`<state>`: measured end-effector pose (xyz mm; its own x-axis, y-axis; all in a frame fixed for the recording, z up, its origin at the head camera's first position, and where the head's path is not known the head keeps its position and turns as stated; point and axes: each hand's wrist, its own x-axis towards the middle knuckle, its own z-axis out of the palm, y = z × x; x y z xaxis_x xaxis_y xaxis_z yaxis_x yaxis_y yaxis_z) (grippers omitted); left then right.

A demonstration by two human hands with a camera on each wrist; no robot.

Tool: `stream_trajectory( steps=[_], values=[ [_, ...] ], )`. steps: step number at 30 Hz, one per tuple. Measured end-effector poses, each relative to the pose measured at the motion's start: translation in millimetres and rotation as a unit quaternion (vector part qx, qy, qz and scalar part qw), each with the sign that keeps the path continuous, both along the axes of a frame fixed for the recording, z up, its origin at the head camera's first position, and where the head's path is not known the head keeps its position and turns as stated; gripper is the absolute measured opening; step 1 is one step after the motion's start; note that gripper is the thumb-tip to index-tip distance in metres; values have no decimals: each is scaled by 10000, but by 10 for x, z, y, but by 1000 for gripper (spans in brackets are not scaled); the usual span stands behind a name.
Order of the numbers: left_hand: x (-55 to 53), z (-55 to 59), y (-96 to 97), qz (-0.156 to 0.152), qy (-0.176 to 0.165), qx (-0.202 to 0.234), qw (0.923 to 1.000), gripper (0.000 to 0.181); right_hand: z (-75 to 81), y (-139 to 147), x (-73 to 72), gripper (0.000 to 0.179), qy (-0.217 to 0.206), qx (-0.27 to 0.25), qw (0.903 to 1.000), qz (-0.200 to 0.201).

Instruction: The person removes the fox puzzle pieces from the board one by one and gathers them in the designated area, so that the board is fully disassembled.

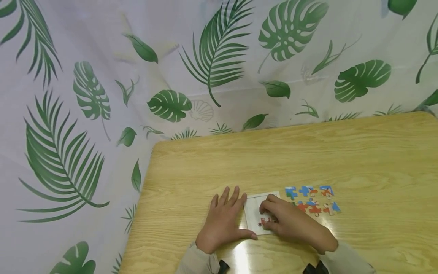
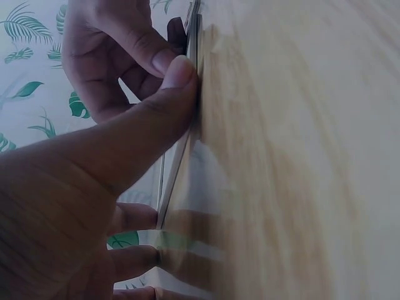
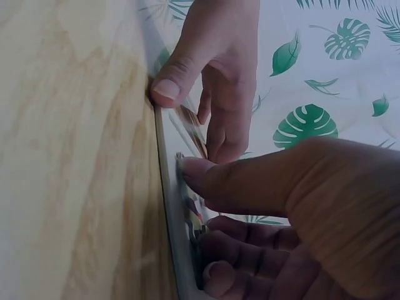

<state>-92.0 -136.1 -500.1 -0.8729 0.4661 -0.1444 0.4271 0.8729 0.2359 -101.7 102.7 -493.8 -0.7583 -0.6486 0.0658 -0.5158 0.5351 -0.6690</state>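
Note:
A white puzzle tray [image 1: 252, 213] lies flat on the table between the two hands. My left hand [image 1: 224, 219] is spread at its left side, with the index fingertip at the upper left corner and the thumb along the near edge. Over the tray, my right hand [image 1: 291, 220] pinches a red jigsaw piece [image 1: 264, 221] between thumb and curled fingers, low against the tray's surface. The right wrist view shows the right thumb [image 3: 200, 175] at the piece, just inside the tray's rim [image 3: 167, 187]. The right hand hides part of the tray.
Several loose jigsaw pieces [image 1: 315, 207] in blue, red and white lie in rows right of the tray, partly behind the right hand. The wooden table [image 1: 205, 160] ends at the back and left against a white curtain [image 1: 137, 95] with green leaf prints.

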Motion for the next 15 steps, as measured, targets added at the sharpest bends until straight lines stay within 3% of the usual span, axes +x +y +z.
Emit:
stream_trajectory(
  steps=[15],
  values=[
    [9,1,-4,34,-3,43,10000,117,-17,-47,64,28,123,348,9993,-19]
  ],
)
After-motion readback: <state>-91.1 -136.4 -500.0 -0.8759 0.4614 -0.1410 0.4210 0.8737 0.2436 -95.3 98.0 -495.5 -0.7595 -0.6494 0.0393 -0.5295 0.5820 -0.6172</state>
